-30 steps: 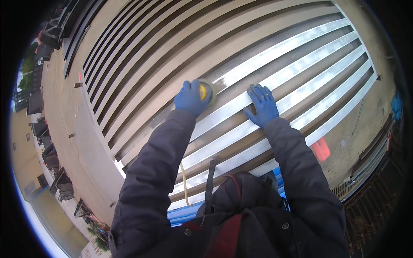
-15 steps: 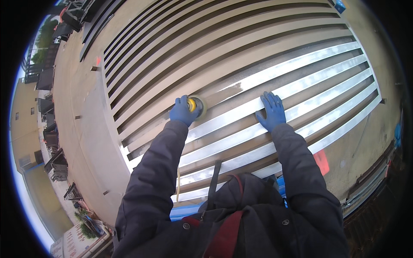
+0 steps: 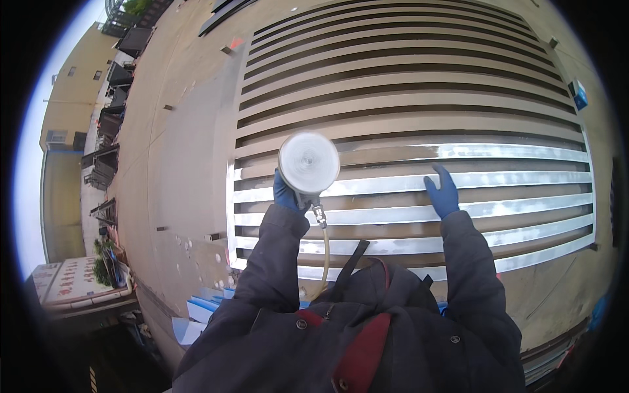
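My left hand (image 3: 287,191), in a blue glove, is closed around an air sander (image 3: 309,162). The tool is tipped up so that its round whitish disc faces me, lifted off the slats. From its metal fitting a pale hose (image 3: 326,252) runs down toward my body. My blue-gloved right hand (image 3: 444,193) is over the bright slats with its fingers apart, holding nothing; whether it touches them I cannot tell. Beneath both hands lies a large slatted metal panel (image 3: 393,101). Its far slats are tan, its near ones bright silver, and one slat between is part tan, part silver.
Dark frames (image 3: 101,164) line the ground at the far left. A small blue object (image 3: 578,95) is at the panel's right edge. Blue and white sheets (image 3: 196,319) lie at lower left, near my left elbow. Grey-tan concrete (image 3: 190,144) surrounds the panel.
My left hand has lifted the sander off the slat and turned its disc upward toward me. My right hand has risen with fingers spread. The view has swung, shifting the panel rightward.
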`<action>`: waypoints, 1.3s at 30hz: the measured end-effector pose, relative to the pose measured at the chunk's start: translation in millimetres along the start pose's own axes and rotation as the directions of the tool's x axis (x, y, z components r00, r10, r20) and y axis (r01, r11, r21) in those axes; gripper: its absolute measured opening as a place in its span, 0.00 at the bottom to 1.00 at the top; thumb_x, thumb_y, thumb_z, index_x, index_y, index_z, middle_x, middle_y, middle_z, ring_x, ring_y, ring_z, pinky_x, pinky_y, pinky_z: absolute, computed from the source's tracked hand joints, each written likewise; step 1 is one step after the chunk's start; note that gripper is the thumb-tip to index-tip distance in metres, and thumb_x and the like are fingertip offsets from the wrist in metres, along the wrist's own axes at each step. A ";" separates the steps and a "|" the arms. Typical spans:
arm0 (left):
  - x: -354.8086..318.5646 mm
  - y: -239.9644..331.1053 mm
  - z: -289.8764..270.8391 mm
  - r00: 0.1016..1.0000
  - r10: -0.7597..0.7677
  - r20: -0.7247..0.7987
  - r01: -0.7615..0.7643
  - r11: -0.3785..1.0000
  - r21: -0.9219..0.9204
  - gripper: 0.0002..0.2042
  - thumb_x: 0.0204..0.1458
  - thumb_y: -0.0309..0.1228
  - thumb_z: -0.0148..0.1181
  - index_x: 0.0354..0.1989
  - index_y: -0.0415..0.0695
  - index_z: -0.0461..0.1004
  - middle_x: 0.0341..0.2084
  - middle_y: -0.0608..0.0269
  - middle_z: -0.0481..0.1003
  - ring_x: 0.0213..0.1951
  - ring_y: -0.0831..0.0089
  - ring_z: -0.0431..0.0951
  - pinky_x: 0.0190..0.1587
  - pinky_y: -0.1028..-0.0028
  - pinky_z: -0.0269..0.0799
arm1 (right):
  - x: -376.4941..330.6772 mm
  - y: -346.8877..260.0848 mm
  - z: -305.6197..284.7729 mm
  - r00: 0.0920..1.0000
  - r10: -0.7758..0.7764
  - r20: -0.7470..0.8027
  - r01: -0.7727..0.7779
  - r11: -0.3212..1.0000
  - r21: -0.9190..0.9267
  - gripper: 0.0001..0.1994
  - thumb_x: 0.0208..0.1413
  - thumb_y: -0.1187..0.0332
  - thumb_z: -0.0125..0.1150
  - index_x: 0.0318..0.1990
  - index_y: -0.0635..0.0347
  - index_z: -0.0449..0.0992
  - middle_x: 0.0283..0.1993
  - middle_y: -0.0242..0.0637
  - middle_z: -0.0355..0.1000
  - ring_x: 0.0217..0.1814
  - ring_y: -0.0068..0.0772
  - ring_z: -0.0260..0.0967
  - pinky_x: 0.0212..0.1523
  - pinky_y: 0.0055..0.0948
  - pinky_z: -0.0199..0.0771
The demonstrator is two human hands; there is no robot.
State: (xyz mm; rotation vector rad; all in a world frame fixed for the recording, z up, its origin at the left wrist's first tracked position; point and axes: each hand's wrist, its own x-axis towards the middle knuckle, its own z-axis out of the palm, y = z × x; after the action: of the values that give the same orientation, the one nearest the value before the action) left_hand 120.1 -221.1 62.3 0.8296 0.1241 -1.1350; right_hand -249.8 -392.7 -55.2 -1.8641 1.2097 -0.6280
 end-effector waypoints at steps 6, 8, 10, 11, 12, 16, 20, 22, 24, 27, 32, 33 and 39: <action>-44.0 -10.2 2.6 0.925 -0.082 0.372 0.132 0.985 -0.112 0.32 0.69 0.54 0.45 0.73 0.46 0.63 0.68 0.51 0.70 0.67 0.53 0.72 0.68 0.46 0.72 | -20.0 -213.0 20.8 0.802 -0.593 -0.079 0.597 0.785 0.165 0.31 0.67 0.60 0.60 0.74 0.60 0.64 0.78 0.51 0.59 0.81 0.53 0.54 0.78 0.47 0.54; -55.5 -16.2 4.5 0.856 -0.067 0.513 0.164 0.975 -0.147 0.33 0.68 0.55 0.48 0.75 0.47 0.61 0.70 0.51 0.67 0.70 0.53 0.69 0.72 0.47 0.68 | -30.1 -259.3 24.5 0.728 -0.685 0.027 0.678 0.725 0.120 0.31 0.68 0.58 0.57 0.75 0.60 0.64 0.79 0.51 0.57 0.82 0.55 0.51 0.80 0.50 0.48; -67.3 -23.1 2.8 0.864 -0.092 0.495 0.320 0.859 -0.399 0.36 0.65 0.56 0.54 0.76 0.47 0.61 0.71 0.49 0.66 0.70 0.51 0.69 0.72 0.48 0.68 | -42.6 -283.2 25.7 0.658 -0.731 0.182 0.735 0.676 0.054 0.34 0.63 0.58 0.61 0.74 0.58 0.64 0.79 0.48 0.58 0.83 0.54 0.50 0.81 0.55 0.46; -70.9 -24.6 0.7 0.905 -0.089 0.417 0.287 0.850 -0.441 0.35 0.66 0.55 0.53 0.75 0.47 0.61 0.71 0.49 0.67 0.69 0.51 0.70 0.71 0.49 0.69 | -49.8 -289.3 26.6 0.656 -0.740 0.147 0.742 0.668 0.057 0.34 0.61 0.58 0.62 0.74 0.58 0.65 0.79 0.48 0.58 0.83 0.54 0.50 0.81 0.55 0.46; -73.6 -25.9 -2.1 0.881 -0.057 0.470 0.271 0.874 -0.403 0.34 0.67 0.55 0.52 0.75 0.47 0.61 0.71 0.49 0.67 0.69 0.51 0.70 0.71 0.50 0.70 | -57.4 -292.9 28.5 0.668 -0.732 0.136 0.731 0.679 0.064 0.35 0.60 0.59 0.63 0.74 0.58 0.65 0.79 0.48 0.58 0.83 0.54 0.50 0.81 0.55 0.46; -73.5 -24.1 -13.9 0.911 -0.050 0.409 0.152 0.963 -0.221 0.31 0.71 0.55 0.40 0.76 0.51 0.60 0.71 0.54 0.67 0.70 0.58 0.69 0.73 0.54 0.66 | -75.4 -294.7 35.6 0.642 -0.763 0.074 0.764 0.645 0.013 0.32 0.57 0.62 0.66 0.69 0.58 0.71 0.76 0.48 0.63 0.81 0.54 0.56 0.79 0.56 0.53; -70.5 -18.7 -10.4 0.858 -0.047 0.512 0.248 0.910 -0.332 0.33 0.69 0.57 0.44 0.76 0.49 0.60 0.71 0.50 0.66 0.70 0.53 0.68 0.72 0.51 0.67 | -85.2 -298.8 35.6 0.647 -0.756 0.100 0.760 0.649 -0.007 0.29 0.55 0.63 0.65 0.67 0.57 0.74 0.73 0.47 0.66 0.77 0.53 0.61 0.78 0.55 0.57; -74.1 -17.9 -2.7 0.888 -0.026 0.460 0.185 0.935 -0.304 0.35 0.67 0.57 0.50 0.75 0.47 0.61 0.70 0.46 0.66 0.69 0.48 0.69 0.71 0.48 0.68 | -89.4 -302.3 33.8 0.626 -0.775 0.090 0.777 0.629 0.013 0.29 0.55 0.64 0.65 0.66 0.58 0.74 0.72 0.47 0.67 0.76 0.52 0.63 0.78 0.54 0.58; -78.6 -18.5 5.6 0.964 0.013 0.265 0.015 0.994 -0.106 0.36 0.65 0.57 0.52 0.75 0.47 0.61 0.71 0.46 0.66 0.69 0.47 0.69 0.71 0.47 0.67 | -93.0 -304.8 31.8 0.622 -0.778 0.090 0.781 0.625 0.007 0.28 0.55 0.65 0.65 0.65 0.58 0.75 0.71 0.47 0.68 0.74 0.52 0.64 0.78 0.54 0.58; -81.7 -19.2 11.6 0.972 0.023 0.233 0.002 0.994 -0.109 0.37 0.63 0.57 0.55 0.76 0.47 0.61 0.72 0.47 0.65 0.70 0.47 0.68 0.72 0.46 0.66 | -96.3 -304.4 28.6 0.634 -0.769 0.077 0.773 0.634 -0.029 0.27 0.54 0.66 0.65 0.64 0.58 0.76 0.70 0.47 0.69 0.73 0.51 0.66 0.77 0.53 0.60; -73.1 -19.0 -2.7 0.841 -0.071 0.536 0.331 0.851 -0.407 0.38 0.62 0.56 0.59 0.75 0.47 0.63 0.71 0.48 0.66 0.70 0.46 0.68 0.73 0.45 0.65 | -98.9 -284.7 17.1 0.639 -0.763 0.100 0.766 0.643 0.012 0.26 0.52 0.69 0.67 0.61 0.58 0.78 0.66 0.46 0.72 0.69 0.50 0.70 0.72 0.51 0.67; -70.2 -19.6 -6.4 0.849 -0.065 0.524 0.290 0.887 -0.360 0.38 0.62 0.56 0.59 0.75 0.47 0.63 0.71 0.48 0.67 0.70 0.46 0.68 0.73 0.44 0.64 | -100.8 -276.7 13.0 0.661 -0.748 0.062 0.747 0.663 0.041 0.25 0.52 0.69 0.67 0.61 0.57 0.78 0.65 0.45 0.74 0.67 0.50 0.71 0.69 0.51 0.69; -49.3 -8.3 -8.9 0.858 -0.132 0.496 0.236 0.959 -0.154 0.31 0.64 0.50 0.60 0.71 0.46 0.67 0.66 0.52 0.73 0.66 0.51 0.74 0.68 0.47 0.72 | -124.4 -190.0 -14.5 0.879 -0.477 0.006 0.477 0.877 -0.058 0.23 0.53 0.70 0.71 0.59 0.58 0.80 0.58 0.43 0.78 0.60 0.49 0.76 0.60 0.43 0.76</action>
State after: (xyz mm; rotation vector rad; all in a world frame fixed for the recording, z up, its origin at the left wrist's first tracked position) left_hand 93.8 -179.8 75.6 0.3305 -0.0945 -1.4547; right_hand -216.4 -244.3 114.0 -2.2324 0.7708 -0.8725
